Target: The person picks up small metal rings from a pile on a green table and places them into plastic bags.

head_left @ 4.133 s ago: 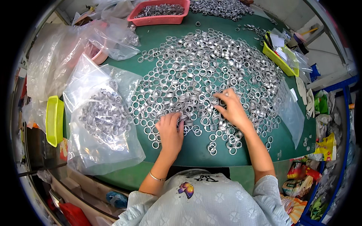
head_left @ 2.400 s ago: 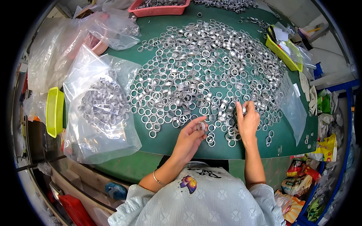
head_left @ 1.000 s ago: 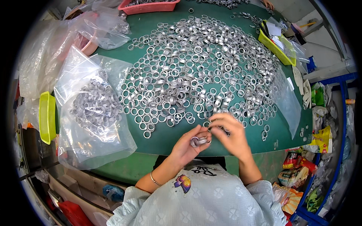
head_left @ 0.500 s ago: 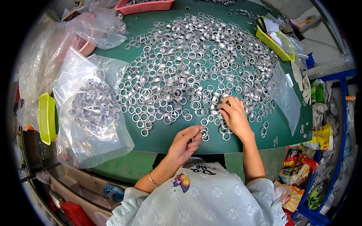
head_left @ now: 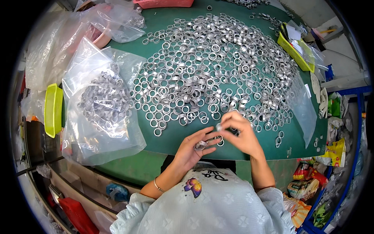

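Note:
Over the table's near edge, my left hand (head_left: 187, 151) is turned palm up, fingers partly spread. Silver metal rings (head_left: 200, 145) lie in it by the finger bases; how many is unclear. Close beside its fingertips, my right hand (head_left: 244, 135) pinches another metal ring (head_left: 219, 127) between thumb and forefinger, both smeared by motion. A loose ring (head_left: 220, 142) shows on the table between the hands. Just beyond them spreads a wide heap of similar rings (head_left: 187, 84), some flat, some on edge. Several near my right hand are partly covered by its fingers.
On the left, a clear plastic bag (head_left: 78, 146) holds many rings, with a yellow-green basket (head_left: 53, 111) beside it. A pink tray (head_left: 163, 3) stands at the back. Another yellow-green basket (head_left: 294, 52) and a flat clear bag (head_left: 306, 113) lie on the right of the green table (head_left: 161, 142).
My right hand has come away from the heap toward my left hand, now with a ring in its pinch. My left fingers have spread, baring the rings. The whole view has shifted slightly.

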Available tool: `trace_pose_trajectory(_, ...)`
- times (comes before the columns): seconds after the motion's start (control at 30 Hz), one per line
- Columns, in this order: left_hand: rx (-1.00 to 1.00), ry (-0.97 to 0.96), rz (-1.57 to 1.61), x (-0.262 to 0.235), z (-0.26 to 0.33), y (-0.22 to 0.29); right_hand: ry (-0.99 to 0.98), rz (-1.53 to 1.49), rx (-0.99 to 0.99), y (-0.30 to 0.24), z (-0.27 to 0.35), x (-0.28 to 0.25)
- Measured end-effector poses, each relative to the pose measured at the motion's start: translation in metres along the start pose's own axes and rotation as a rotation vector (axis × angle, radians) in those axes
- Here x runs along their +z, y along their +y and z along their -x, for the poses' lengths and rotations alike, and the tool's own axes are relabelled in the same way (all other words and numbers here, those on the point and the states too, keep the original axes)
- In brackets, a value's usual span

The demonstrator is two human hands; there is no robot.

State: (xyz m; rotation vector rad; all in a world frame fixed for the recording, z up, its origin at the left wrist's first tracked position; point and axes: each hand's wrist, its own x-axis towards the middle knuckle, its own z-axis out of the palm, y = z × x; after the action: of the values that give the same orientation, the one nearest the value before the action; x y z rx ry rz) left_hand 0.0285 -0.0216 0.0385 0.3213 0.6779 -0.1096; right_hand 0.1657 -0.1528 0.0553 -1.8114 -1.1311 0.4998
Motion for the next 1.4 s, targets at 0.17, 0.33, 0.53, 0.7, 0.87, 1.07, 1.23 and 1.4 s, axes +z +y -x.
trace_pose_trajectory(0.17,-0.088,-0.333,0.119,-0.041,-0.008,-0.006,0.127,0.117,-0.063,-0.001,-0.013,0.012)
trace_pose_trajectory(0.33,-0.050,-0.214,0.108,-0.048,-0.005,-0.010,0.111,0.482,-0.170,0.012,-0.033,0.033)
trace_pose_trajectory(0.53,0.054,-0.045,0.132,-0.020,0.009,0.002,-0.135,-0.158,-0.017,-0.016,-0.017,0.016)
trace_pose_trajectory(0.7,-0.021,-0.376,0.219,-0.053,-0.001,-0.006,0.215,0.115,0.038,0.000,-0.029,0.029)
trace_pose_trajectory(0.87,0.009,-0.170,0.212,-0.044,0.013,-0.004,-0.015,0.359,-0.216,-0.007,-0.069,0.051)
trace_pose_trajectory(1.07,0.147,-0.068,-0.046,-0.046,0.027,0.001,0.049,0.518,-0.211,-0.001,-0.063,0.054)
trace_pose_trajectory(1.23,0.663,0.211,-0.722,-0.047,0.029,0.015,-0.031,0.475,-0.201,-0.003,-0.067,0.080)
trace_pose_trajectory(1.4,1.084,0.471,-1.522,-0.044,0.021,0.049,0.058,0.340,-0.106,-0.008,-0.062,0.052)
